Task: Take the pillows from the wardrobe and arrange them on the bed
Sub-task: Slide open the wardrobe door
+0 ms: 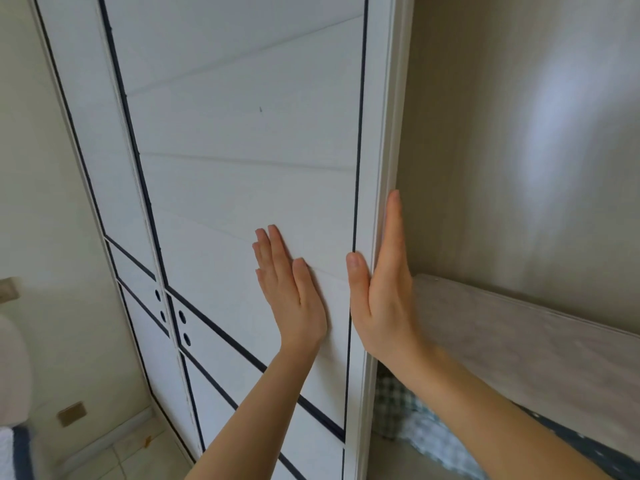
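A white sliding wardrobe door point(242, 168) with dark trim lines fills the middle of the view. My left hand point(291, 292) lies flat against its face, fingers together and pointing up. My right hand point(381, 292) is on the door's right edge point(382, 188), thumb on the front and fingers behind the edge. To the right the wardrobe interior point(519, 150) stands open. Under a pale shelf point(519, 337), a green-and-white checked pillow point(412, 431) and a dark blue dotted fabric point(588, 445) show, partly hidden by my right forearm.
A second wardrobe door point(90, 140) with small round holes stands to the left. A beige wall point(41, 237) with a socket point(71, 414) lies beyond it. A white and blue bed corner point(14, 445) shows at the lower left, above tiled floor point(138, 459).
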Demonstrator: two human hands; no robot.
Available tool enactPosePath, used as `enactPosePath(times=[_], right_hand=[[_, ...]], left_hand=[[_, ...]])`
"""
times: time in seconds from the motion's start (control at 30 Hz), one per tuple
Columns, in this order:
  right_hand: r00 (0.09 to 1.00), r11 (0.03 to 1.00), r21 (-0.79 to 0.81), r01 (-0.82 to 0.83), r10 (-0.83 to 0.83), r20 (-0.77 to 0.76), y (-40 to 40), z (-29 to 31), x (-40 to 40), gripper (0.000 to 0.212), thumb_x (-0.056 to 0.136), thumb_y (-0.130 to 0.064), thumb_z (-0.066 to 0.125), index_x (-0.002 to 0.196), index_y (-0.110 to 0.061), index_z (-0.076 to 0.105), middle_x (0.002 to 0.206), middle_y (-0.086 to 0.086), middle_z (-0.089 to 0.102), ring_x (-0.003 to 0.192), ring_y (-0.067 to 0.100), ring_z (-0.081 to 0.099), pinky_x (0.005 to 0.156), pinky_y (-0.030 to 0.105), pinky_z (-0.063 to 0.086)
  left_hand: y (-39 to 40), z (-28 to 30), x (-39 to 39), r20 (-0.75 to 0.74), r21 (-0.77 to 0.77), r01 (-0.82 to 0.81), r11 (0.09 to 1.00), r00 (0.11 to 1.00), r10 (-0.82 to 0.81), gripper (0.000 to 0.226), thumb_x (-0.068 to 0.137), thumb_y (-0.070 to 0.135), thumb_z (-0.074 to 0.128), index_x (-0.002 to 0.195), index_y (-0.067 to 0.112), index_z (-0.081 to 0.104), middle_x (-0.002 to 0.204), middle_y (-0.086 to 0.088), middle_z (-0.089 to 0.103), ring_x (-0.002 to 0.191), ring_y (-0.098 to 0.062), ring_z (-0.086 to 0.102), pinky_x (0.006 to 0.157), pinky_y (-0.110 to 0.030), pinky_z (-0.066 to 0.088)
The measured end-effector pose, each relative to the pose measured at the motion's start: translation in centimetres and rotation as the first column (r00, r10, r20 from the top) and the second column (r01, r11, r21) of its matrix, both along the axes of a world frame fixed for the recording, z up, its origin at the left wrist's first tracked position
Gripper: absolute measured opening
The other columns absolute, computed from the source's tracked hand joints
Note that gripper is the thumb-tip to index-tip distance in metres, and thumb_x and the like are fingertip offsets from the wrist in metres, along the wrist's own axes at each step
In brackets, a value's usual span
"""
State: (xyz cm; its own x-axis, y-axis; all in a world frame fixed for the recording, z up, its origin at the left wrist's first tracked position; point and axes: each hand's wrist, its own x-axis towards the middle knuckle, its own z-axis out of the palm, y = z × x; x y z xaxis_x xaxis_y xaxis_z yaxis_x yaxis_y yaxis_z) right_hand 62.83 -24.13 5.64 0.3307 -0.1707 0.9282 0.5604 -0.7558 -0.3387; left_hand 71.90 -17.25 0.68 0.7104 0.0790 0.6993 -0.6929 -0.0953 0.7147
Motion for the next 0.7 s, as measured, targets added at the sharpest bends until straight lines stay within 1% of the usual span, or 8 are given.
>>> enactPosePath(times=[0.2, 0.37, 0.5, 0.57, 0.6, 0.63, 0.67, 0.7], right_hand=[[0.999, 1.000, 0.017, 0.000, -0.001, 0.049, 0.2, -0.2, 0.8, 0.060, 0.102, -0.033, 0.032, 0.152, -0.021, 0.000, 0.156, -0.031, 0.000, 0.147, 0.001, 0.007, 0.114, 0.012, 0.013], [0.998, 1.000, 0.028, 0.013, -0.015, 0.056, 0.4, -0.3, 0.8, 0.059, 0.103, -0.031, 0.032, 0.152, -0.017, 0.003, 0.156, -0.027, 0.001, 0.147, 0.003, 0.008, 0.115, 0.015, 0.014], [0.999, 0.999, 0.032, 0.028, -0.029, 0.042, 0.2, -0.3, 0.9, 0.059, 0.103, -0.033, 0.032, 0.152, -0.019, 0.002, 0.155, -0.031, 0.000, 0.147, 0.001, 0.008, 0.114, 0.013, 0.014], [1.000, 0.999, 0.035, 0.029, -0.029, 0.006, 0.1, -0.2, 0.7, 0.061, 0.102, -0.034, 0.033, 0.152, -0.022, 0.000, 0.153, -0.035, -0.001, 0.145, -0.003, 0.007, 0.112, 0.010, 0.013], [1.000, 0.999, 0.033, 0.023, -0.022, -0.022, 0.1, -0.1, 0.4, 0.061, 0.102, -0.034, 0.034, 0.151, -0.023, -0.001, 0.152, -0.037, -0.002, 0.144, -0.006, 0.006, 0.111, 0.008, 0.013], [0.998, 1.000, 0.026, 0.010, -0.008, -0.057, 0.1, 0.1, 0.1, 0.062, 0.101, -0.032, 0.036, 0.151, -0.025, -0.001, 0.152, -0.037, -0.002, 0.143, -0.009, 0.004, 0.110, 0.006, 0.012], [0.996, 1.000, 0.012, -0.006, 0.007, -0.092, 0.0, 0.3, -0.4, 0.064, 0.101, -0.030, 0.038, 0.151, -0.025, -0.001, 0.153, -0.034, 0.000, 0.142, -0.012, 0.004, 0.109, 0.005, 0.011], [0.992, 1.000, -0.013, -0.018, 0.016, -0.125, -0.3, 0.6, -1.1, 0.065, 0.100, -0.029, 0.040, 0.151, -0.025, 0.000, 0.154, -0.027, 0.006, 0.140, -0.014, 0.006, 0.108, 0.003, 0.012]], left_hand=[[0.1, 0.0, 0.5, 0.022, -0.007, -0.001, 1.000, 1.000, 0.001, 0.058, 0.103, 0.040, 0.015, 0.159, 0.028, 0.005, 0.167, 0.012, -0.001, 0.152, -0.001, -0.009, 0.125, -0.040, -0.003], [0.1, -0.3, 0.8, 0.030, -0.021, -0.001, 1.000, 1.000, 0.002, 0.058, 0.103, 0.035, 0.016, 0.159, 0.026, 0.006, 0.168, 0.010, 0.001, 0.152, -0.002, -0.008, 0.125, -0.040, -0.003], [0.2, -0.3, 0.6, 0.015, -0.011, 0.003, 1.000, 1.000, -0.003, 0.056, 0.105, 0.027, 0.020, 0.160, 0.024, 0.007, 0.169, 0.007, 0.001, 0.153, -0.003, -0.007, 0.125, -0.038, -0.004], [0.5, 0.0, 0.2, -0.009, -0.022, 0.019, 1.000, 1.000, -0.019, 0.056, 0.105, 0.023, 0.023, 0.160, 0.023, 0.011, 0.169, 0.006, 0.004, 0.153, -0.004, -0.003, 0.126, -0.037, -0.001], [0.7, 0.1, -0.2, -0.027, -0.048, 0.035, 0.998, 0.999, -0.036, 0.056, 0.105, 0.022, 0.025, 0.160, 0.022, 0.015, 0.168, 0.007, 0.007, 0.153, -0.002, 0.000, 0.126, -0.034, 0.002], [0.9, 0.2, -0.8, -0.038, -0.083, 0.051, 0.995, 0.998, -0.055, 0.055, 0.104, 0.021, 0.027, 0.159, 0.021, 0.020, 0.168, 0.007, 0.011, 0.152, 0.002, 0.005, 0.125, -0.028, 0.007], [1.1, 0.3, -1.5, -0.031, -0.110, 0.063, 0.992, 0.997, -0.067, 0.053, 0.105, 0.021, 0.028, 0.157, 0.021, 0.027, 0.167, 0.008, 0.015, 0.149, 0.006, 0.010, 0.122, -0.020, 0.011], [1.3, 0.3, -2.5, -0.007, -0.121, 0.072, 0.990, 0.997, -0.073, 0.049, 0.106, 0.022, 0.030, 0.155, 0.020, 0.033, 0.166, 0.007, 0.021, 0.147, 0.009, 0.015, 0.118, -0.013, 0.015]])
